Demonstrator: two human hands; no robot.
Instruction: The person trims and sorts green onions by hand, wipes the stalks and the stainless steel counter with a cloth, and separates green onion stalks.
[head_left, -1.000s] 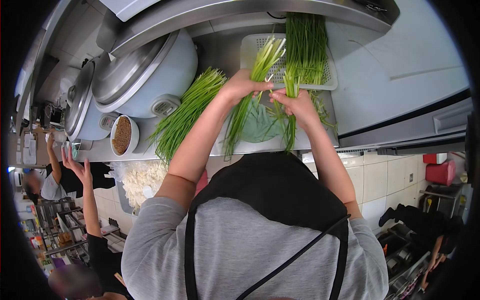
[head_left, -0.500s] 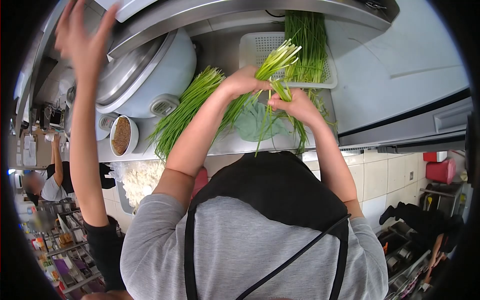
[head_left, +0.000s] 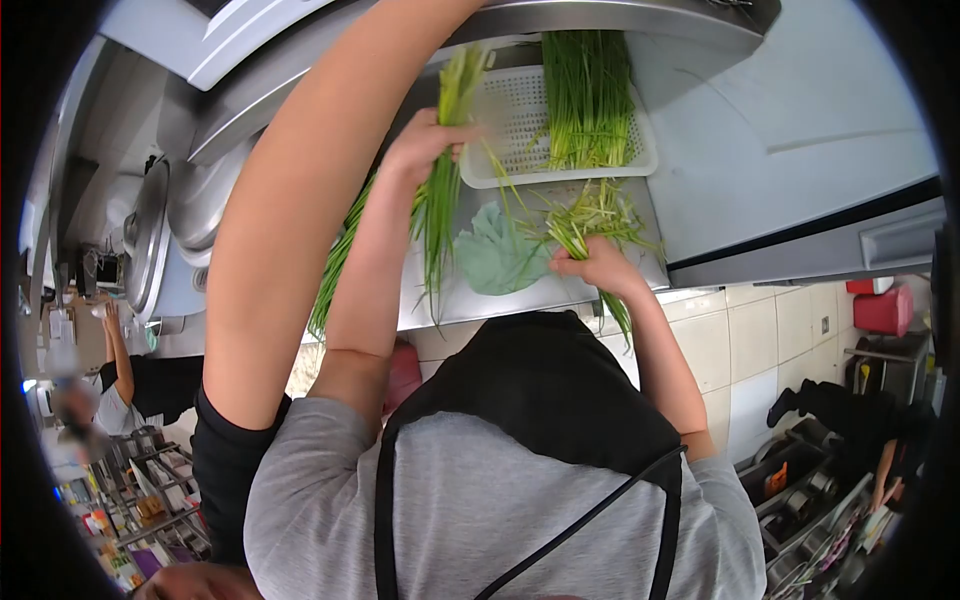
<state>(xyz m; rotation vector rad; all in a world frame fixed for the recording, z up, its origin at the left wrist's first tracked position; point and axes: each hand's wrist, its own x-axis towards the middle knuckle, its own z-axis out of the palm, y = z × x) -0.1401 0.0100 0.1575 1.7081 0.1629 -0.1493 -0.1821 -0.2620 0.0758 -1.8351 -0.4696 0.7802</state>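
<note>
Stalks [head_left: 440, 215] in a loose bunch are clasped in the left hand [head_left: 432, 142], which I see just left of the white basket [head_left: 520, 95]. Below the basket on my feed, the right hand [head_left: 598, 266] pinches a smaller bunch [head_left: 570, 236]. I see long greens [head_left: 588, 95] lying in the basket's right part. Between basket and apron [head_left: 530, 385], loose trimmings [head_left: 615, 208] and a crumpled green sheet [head_left: 497, 252] rest on the tabletop [head_left: 460, 303]. A co-worker's arm [head_left: 300, 200] stretches past, left of the basket.
</note>
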